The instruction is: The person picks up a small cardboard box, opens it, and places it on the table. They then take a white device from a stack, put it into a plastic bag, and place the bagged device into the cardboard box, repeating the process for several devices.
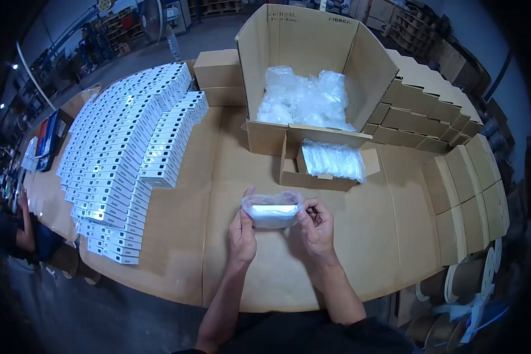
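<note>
My left hand (pixel 242 233) and my right hand (pixel 316 227) hold a small white item in a clear plastic bag (pixel 271 210) between them, just above the cardboard-covered table (pixel 360 236). The left hand grips the bag's left end, and the right-hand fingers pinch its right edge. Straight behind the hands sits a small open carton (pixel 292 174) holding more clear-bagged pieces (pixel 333 159).
A large open cardboard box (pixel 301 41) with plastic bags (pixel 304 97) stands at the back. Rows of several white boxes (pixel 124 153) cover the table's left. Stacked flat cartons (pixel 454 153) line the right edge. Another person (pixel 9 227) is at far left.
</note>
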Available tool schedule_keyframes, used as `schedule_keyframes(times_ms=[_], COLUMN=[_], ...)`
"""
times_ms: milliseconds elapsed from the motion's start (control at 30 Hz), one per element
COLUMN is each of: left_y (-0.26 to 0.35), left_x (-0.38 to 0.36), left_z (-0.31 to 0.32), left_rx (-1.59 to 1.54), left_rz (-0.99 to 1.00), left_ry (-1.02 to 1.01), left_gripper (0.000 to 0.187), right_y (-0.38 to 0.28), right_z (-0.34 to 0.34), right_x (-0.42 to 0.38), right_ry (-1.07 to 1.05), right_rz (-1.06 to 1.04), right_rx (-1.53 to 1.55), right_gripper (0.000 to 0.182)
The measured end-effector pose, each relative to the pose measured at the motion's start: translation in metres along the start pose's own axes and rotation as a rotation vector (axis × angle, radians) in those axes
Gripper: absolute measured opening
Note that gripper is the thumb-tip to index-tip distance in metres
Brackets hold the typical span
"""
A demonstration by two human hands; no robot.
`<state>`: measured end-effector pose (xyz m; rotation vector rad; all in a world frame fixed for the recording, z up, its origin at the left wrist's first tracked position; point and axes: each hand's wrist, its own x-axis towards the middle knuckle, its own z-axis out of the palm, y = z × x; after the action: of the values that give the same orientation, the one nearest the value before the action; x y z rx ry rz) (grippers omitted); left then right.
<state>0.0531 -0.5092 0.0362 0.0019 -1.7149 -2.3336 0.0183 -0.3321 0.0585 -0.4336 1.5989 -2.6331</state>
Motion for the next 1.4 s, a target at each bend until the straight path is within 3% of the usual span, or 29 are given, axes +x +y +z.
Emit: schedule_keyframes(times_ms=[167,200,300,333,433,500,533,633,733,833,967,1100,1333,1400], left_y=[0.0,-0.004,0.011,0.011,0.009,0.009,0.009,0.009,0.007,0.005,0.012,0.01,0.005,0.023], left_x=[-0.007,-0.004,-0.007,-0.007,-0.007,-0.007,-0.008,-0.009,-0.005,-0.004,-0.003,-0.004,-0.003,-0.005], left_z=[0.005,0.003,0.013,0.019,0.018,0.021,0.023,0.028,0.028,0.026,0.032,0.03,0.022,0.016], left_rx=[-0.309,-0.319,0.09,-0.052,-0.314,-0.276,-0.258,-0.164,-0.145,-0.105,-0.119,-0.187,-0.274,-0.33], left_rz=[-0.119,-0.037,-0.034,-0.112,-0.222,-0.201,-0.19,-0.114,-0.076,-0.057,-0.054,-0.089,-0.139,-0.202], left_ry=[-0.07,-0.139,-0.141,-0.051,0.047,0.127,0.169,0.203,0.246,0.23,0.282,0.337,0.376,0.283], left_gripper=[0.072,0.068,0.057,0.039,0.027,0.023,0.023,0.022,0.021,0.022,0.025,0.029,0.018,0.019], right_y=[-0.008,-0.01,-0.012,-0.013,-0.016,-0.018,-0.024,-0.017,-0.018,-0.032,-0.047,-0.048,-0.053,-0.049], right_z=[0.015,0.018,0.012,0.012,0.011,0.006,0.01,0.014,-0.001,-0.006,0.005,0.001,0.002,-0.005], right_x=[0.001,0.001,-0.003,-0.003,-0.001,-0.001,-0.001,-0.004,-0.004,0.0,0.004,0.008,0.007,0.007], right_ry=[0.175,0.208,0.172,0.148,0.103,0.107,0.149,0.145,-0.099,-0.322,-0.242,-0.276,-0.301,-0.323], right_rz=[-0.043,-0.08,-0.009,-0.021,-0.051,-0.051,0.045,-0.087,-0.238,-0.078,0.068,-0.055,-0.028,-0.037], right_rx=[-0.186,-0.208,-0.277,-0.27,-0.27,-0.3,-0.299,0.0,-0.233,-0.49,-0.589,-0.684,-0.774,-0.783], right_gripper=[0.009,0.01,0.008,0.008,0.011,0.015,0.022,0.021,0.022,0.022,0.028,0.031,0.03,0.029])
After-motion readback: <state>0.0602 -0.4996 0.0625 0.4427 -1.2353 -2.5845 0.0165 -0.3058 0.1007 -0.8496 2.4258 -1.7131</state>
